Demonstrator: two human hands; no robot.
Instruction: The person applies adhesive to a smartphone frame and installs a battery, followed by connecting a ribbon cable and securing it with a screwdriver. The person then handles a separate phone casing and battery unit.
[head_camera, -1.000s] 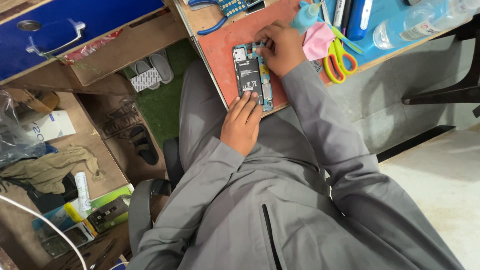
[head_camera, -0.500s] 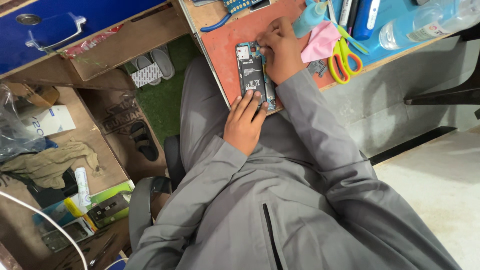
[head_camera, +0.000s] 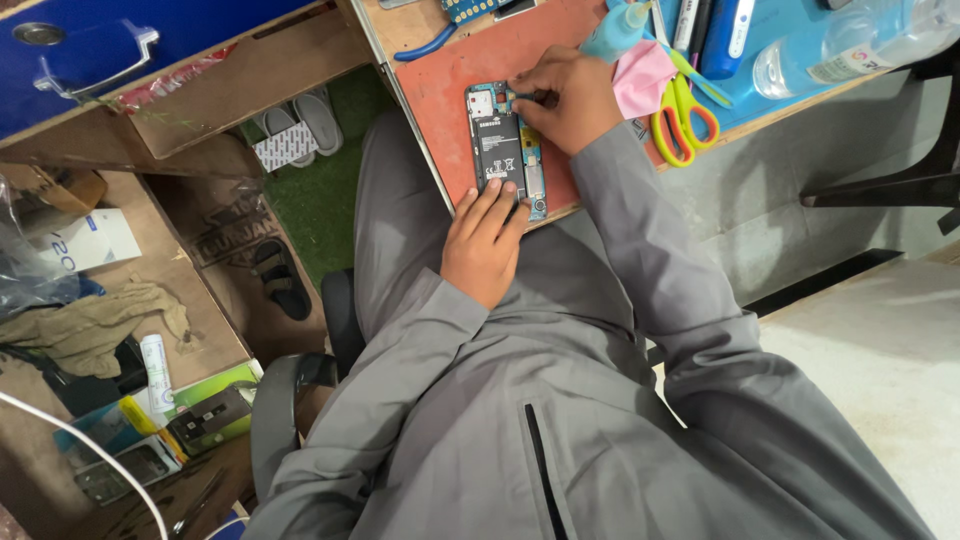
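— So, where does the opened phone (head_camera: 505, 150) lie?

— Flat on the red mat (head_camera: 455, 75) at the near edge of the desk, its back cover off and its dark battery and circuit board showing; its long side runs away from the person, whose grey-sleeved arms reach over the lap to it.

— And the left hand (head_camera: 487, 243)?

— It rests at the near end of the phone; the fingers lie stretched and close together, their tips pressed on the bottom of the phone, holding it steady on the mat; nothing is gripped inside that hand.

— What about the right hand (head_camera: 562, 100)?

— Curled narrow at the far end of the phone, the fingers pinched on a small dark tool (head_camera: 530, 97); the tool's tip touches the upper part of the board; what kind of tool it is I cannot tell, it is too small.

— What lies around?

— Just beside the right hand, a pink cloth (head_camera: 640, 78); next to that, scissors (head_camera: 682, 115) with yellow and orange handles, on the blue part of the desk; a small blue bottle (head_camera: 615, 32) stands beyond the hand; a clear plastic bottle (head_camera: 850, 50) lies further right; blue-handled pliers (head_camera: 432, 45) sit at the far edge of the mat.

— And below the desk?

— A green carpet (head_camera: 320, 195) with a pair of grey slippers (head_camera: 300, 125) and a dark sandal (head_camera: 280, 280); a blue drawer (head_camera: 110, 50) at the left.
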